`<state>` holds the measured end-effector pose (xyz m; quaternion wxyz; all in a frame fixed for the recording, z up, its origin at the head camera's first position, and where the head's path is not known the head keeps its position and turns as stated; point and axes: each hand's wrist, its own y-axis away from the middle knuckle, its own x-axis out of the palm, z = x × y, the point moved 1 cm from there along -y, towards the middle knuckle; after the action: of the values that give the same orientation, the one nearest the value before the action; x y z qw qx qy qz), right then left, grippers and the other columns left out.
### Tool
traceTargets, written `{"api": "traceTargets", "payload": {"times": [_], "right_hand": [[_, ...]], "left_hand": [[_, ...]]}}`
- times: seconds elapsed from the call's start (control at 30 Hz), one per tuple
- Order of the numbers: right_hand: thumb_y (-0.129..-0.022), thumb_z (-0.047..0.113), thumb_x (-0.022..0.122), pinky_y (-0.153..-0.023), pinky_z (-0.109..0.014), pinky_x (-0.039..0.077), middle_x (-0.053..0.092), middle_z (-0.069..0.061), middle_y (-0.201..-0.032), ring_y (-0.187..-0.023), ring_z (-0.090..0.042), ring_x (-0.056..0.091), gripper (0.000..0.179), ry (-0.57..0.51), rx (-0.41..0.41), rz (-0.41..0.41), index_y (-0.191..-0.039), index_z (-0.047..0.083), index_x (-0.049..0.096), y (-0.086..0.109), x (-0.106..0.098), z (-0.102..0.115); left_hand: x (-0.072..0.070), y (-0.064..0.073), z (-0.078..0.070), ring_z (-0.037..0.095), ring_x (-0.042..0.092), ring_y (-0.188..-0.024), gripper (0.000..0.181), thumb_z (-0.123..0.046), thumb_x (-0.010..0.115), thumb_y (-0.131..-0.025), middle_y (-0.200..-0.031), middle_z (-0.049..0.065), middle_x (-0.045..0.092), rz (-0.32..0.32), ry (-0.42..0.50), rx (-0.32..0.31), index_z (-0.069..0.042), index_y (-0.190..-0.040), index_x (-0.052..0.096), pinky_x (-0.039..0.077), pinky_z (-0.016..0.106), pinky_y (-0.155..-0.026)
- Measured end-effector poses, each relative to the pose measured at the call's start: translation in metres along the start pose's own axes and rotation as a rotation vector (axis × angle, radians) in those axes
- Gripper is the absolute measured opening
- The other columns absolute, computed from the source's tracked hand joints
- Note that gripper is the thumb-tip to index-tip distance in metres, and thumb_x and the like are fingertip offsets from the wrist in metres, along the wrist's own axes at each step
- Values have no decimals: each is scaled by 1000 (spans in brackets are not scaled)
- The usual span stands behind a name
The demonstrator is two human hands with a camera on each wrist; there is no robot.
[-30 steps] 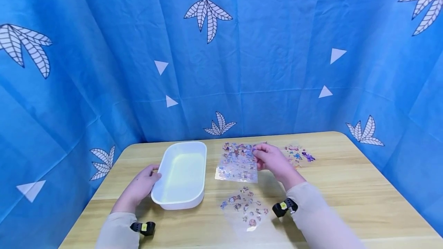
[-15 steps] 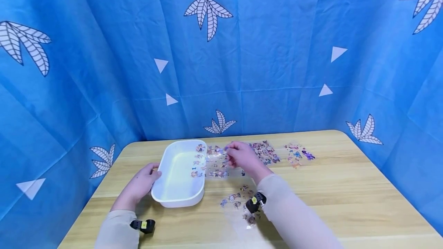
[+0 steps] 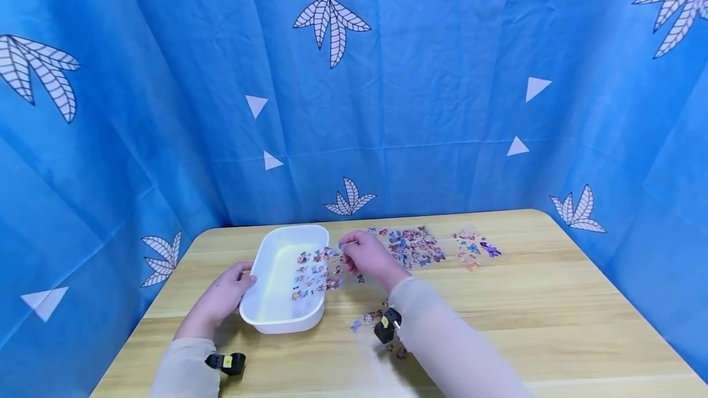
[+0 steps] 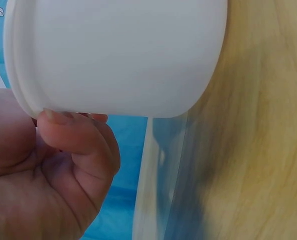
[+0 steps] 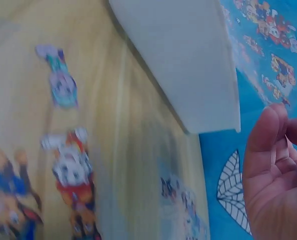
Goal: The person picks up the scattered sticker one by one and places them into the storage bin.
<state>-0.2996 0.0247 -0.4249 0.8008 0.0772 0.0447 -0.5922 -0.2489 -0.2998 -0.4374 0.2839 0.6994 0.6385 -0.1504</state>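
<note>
A clear sticker sheet (image 3: 315,272) printed with small cartoon figures is pinched at its edge by my right hand (image 3: 369,257). It overlaps the right side of the white plastic box (image 3: 265,306) in the head view, and in the right wrist view the sheet (image 5: 283,70) rises above the box's rim. Thumb and fingers of my left hand (image 3: 224,292) grip the box's left rim. The left wrist view shows that hand (image 4: 73,155) at a corner under the rim, the box wall (image 4: 123,55) filling the upper part.
More sticker sheets (image 3: 415,245) lie at the back of the wooden table (image 3: 531,318), right of my right hand. Farther right is a smaller sheet (image 3: 474,249) with a purple figure. Another sheet (image 3: 367,319) lies partly under my right forearm. A blue curtain (image 3: 431,91) surrounds the table.
My right hand has carried the sticker sheet left, from above the other sheets to over the box's right side, uncovering the sheets behind. My left hand keeps its hold on the box.
</note>
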Motion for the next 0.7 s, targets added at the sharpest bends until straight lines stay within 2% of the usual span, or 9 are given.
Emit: {"api": "traceTargets", "payload": {"times": [0.23, 0.37, 0.53, 0.7], "right_hand": [[-103, 14, 55, -64, -36, 58, 64, -12, -84, -68, -21, 62, 16, 3, -3, -12, -116, 6, 59, -3, 19, -7], [-102, 14, 56, -62, -35, 57, 66, -11, -84, -66, -21, 63, 21, -9, -3, -14, -121, 6, 58, -4, 26, -10], [-102, 15, 56, -64, -35, 57, 68, -11, -87, -70, -24, 66, 28, -10, 8, -25, -128, 6, 55, -3, 26, -13], [-102, 18, 57, -69, -40, 57, 69, -16, -93, -78, -30, 68, 32, 0, 15, -26, -131, 3, 55, -6, 22, -15]], "left_hand": [[0, 0, 0, 26, 59, -103, 52, -30, 43, -110, -123, 17, 57, 4, -6, 0, -1, -152, 34, 48, 45, -88], [1, 2, 1, 24, 61, -99, 52, -29, 43, -110, -121, 16, 58, 1, 5, 4, 0, -152, 34, 49, 42, -85], [2, 3, 0, 24, 63, -95, 49, -24, 43, -110, -118, 16, 60, -2, 23, 7, 0, -152, 34, 51, 39, -81], [1, 4, -3, 23, 63, -99, 52, -27, 43, -110, -121, 15, 60, -1, 20, 2, -1, -153, 33, 50, 42, -84]]}}
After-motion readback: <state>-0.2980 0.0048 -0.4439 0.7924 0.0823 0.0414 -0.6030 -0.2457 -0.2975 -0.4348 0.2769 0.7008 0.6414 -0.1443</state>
